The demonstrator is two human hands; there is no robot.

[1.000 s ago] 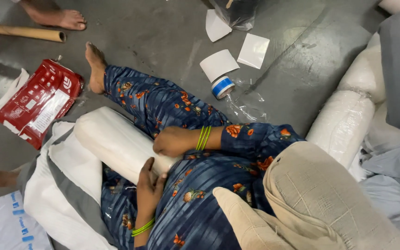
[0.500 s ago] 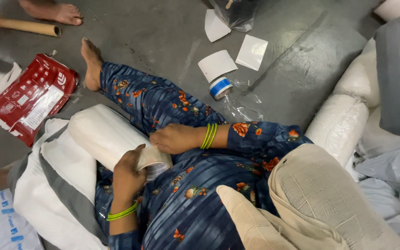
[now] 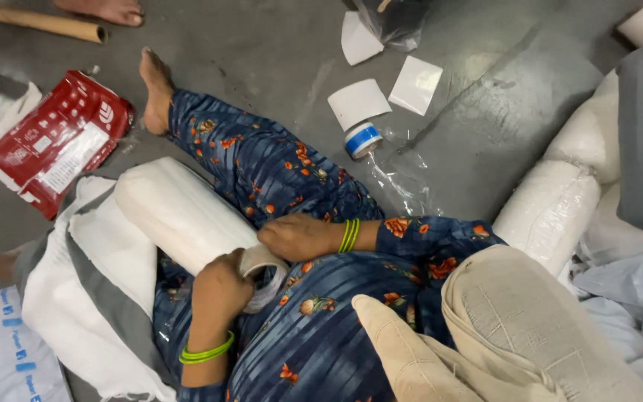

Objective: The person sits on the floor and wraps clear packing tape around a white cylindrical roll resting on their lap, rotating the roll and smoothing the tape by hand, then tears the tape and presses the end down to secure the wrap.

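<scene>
I sit on the floor with a white rolled bundle of fabric lying across my lap, over my blue flowered trousers. My left hand, with a green bangle at the wrist, grips a roll of pale tape held against the near end of the bundle. My right hand, also with green bangles, lies flat on that same end, pressing it down beside the tape roll. A beige scarf hangs over my front at the lower right.
Grey and white cloth lies under the bundle. A red packet, a blue-and-white tape roll, white paper sheets, clear plastic and a cardboard tube lie on the grey floor. Wrapped white rolls are stacked at the right. Another person's foot shows at the top.
My left hand has come up from my lap to the end of the bundle and now holds the tape roll there. My right hand has stayed on the bundle's end.
</scene>
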